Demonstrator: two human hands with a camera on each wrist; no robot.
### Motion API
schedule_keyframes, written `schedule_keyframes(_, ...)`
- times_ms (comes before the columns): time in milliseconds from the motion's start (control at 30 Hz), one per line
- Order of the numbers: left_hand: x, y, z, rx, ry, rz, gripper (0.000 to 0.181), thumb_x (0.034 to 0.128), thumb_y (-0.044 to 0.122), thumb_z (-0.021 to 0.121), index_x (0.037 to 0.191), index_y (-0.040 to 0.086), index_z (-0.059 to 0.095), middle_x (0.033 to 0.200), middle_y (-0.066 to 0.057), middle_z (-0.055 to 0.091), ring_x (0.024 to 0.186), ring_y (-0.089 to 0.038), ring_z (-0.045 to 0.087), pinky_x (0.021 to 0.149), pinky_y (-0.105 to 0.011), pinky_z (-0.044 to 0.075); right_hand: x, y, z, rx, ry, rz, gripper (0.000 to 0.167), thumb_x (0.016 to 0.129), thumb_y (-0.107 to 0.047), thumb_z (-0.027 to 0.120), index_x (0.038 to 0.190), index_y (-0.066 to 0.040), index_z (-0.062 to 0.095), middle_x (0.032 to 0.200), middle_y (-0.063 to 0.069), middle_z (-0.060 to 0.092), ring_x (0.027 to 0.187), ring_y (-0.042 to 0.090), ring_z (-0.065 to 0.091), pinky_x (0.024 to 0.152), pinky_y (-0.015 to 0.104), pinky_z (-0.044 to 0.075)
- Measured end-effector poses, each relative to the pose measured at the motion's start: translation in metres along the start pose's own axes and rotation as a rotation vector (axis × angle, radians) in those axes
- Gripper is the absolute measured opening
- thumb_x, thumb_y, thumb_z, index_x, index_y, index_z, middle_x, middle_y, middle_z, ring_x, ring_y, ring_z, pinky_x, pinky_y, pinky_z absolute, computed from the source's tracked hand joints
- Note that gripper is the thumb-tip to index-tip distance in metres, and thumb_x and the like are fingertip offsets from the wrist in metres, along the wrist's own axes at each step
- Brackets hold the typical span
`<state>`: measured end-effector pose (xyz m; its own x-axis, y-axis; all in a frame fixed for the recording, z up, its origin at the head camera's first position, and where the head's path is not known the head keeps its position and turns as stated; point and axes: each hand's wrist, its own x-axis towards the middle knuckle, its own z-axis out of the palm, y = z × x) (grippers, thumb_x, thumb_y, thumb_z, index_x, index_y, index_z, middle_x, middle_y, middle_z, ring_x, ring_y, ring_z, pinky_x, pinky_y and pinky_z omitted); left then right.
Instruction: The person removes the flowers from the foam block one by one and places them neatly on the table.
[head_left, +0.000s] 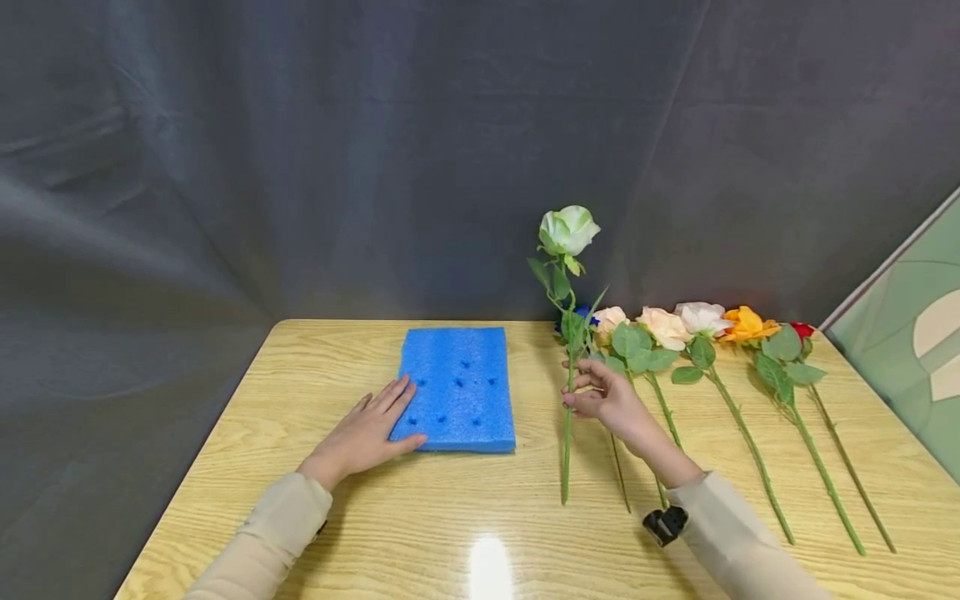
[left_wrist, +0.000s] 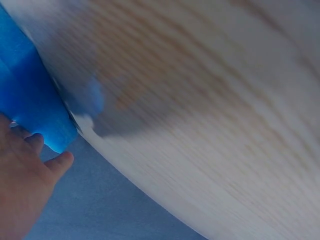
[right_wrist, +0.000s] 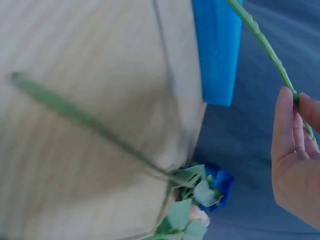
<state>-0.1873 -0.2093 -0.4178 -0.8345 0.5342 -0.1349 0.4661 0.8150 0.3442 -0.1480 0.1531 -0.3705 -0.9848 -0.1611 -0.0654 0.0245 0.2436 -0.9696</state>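
Note:
A white rose (head_left: 568, 231) with a green tinge stands nearly upright in the air, its green stem (right_wrist: 270, 51) pinched between the thumb and fingers of my right hand (head_left: 611, 406). The bloom is above the hand and the cut end hangs below. To the left lies a thick blue foam block (head_left: 457, 354) with several small dark holes in its top. My left hand (head_left: 366, 437) rests on the block's left front corner, fingers spread and straight. In the left wrist view the fingers lie along the foam (left_wrist: 37, 100).
On the table's right side several artificial roses lie in a row, stems toward me: a blue rose (right_wrist: 220, 185), a peach rose (head_left: 665, 327), a pale pink rose (head_left: 702, 317), an orange rose (head_left: 746, 324) and a red rose (head_left: 802, 331). A dark curtain (head_left: 450, 150) hangs behind the table.

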Motion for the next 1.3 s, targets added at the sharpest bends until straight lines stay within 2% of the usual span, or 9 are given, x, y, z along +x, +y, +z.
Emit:
schedule_keyframes(200, -0.001, 0.000, 0.000, -0.003, 0.003, -0.003, 0.087, 0.0902, 0.066, 0.044, 0.155, 0.017, 0.013, 0.163, -0.002, 0.006, 0.151, -0.026, 0.010, 0.120, -0.056, 0.014, -0.006, 0.014, -0.004, -0.004, -0.047, 0.069, 0.056, 0.091, 0.003, 0.055, 0.140, 0.014, 0.031, 0.102, 0.013, 0.061, 0.082, 0.004, 0.065, 0.076, 0.030, 0.059)
schedule_keyframes(500, 0.000, 0.000, 0.000, -0.002, 0.015, 0.009, 0.086, 0.0904, 0.064, 0.046, 0.155, 0.016, 0.014, 0.163, -0.003, 0.008, 0.151, -0.027, 0.011, 0.120, -0.056, 0.015, -0.010, 0.027, 0.001, 0.007, -0.091, 0.161, 0.052, 0.092, -0.002, 0.058, 0.136, 0.011, 0.034, 0.094, 0.003, 0.056, 0.078, 0.007, 0.063, 0.070, 0.028, 0.059)
schedule_keyframes(1000, -0.001, 0.001, -0.001, -0.014, 0.017, 0.013, 0.086, 0.0903, 0.064, 0.047, 0.155, 0.016, 0.016, 0.163, -0.004, 0.009, 0.150, -0.027, 0.013, 0.120, -0.056, 0.016, -0.014, 0.036, 0.004, 0.035, -0.163, 0.253, 0.056, 0.093, -0.003, 0.057, 0.138, 0.012, 0.028, 0.091, 0.002, 0.055, 0.079, 0.010, 0.063, 0.071, 0.026, 0.059)
schedule_keyframes(1300, 0.000, 0.000, -0.001, -0.013, 0.010, 0.011, 0.088, 0.0893, 0.066, 0.046, 0.155, 0.016, 0.015, 0.163, -0.003, 0.008, 0.150, -0.027, 0.012, 0.120, -0.055, 0.015, -0.010, 0.040, 0.009, 0.011, -0.169, 0.292, 0.057, 0.093, -0.003, 0.057, 0.140, 0.013, 0.028, 0.094, 0.006, 0.057, 0.078, 0.010, 0.064, 0.071, 0.028, 0.059)
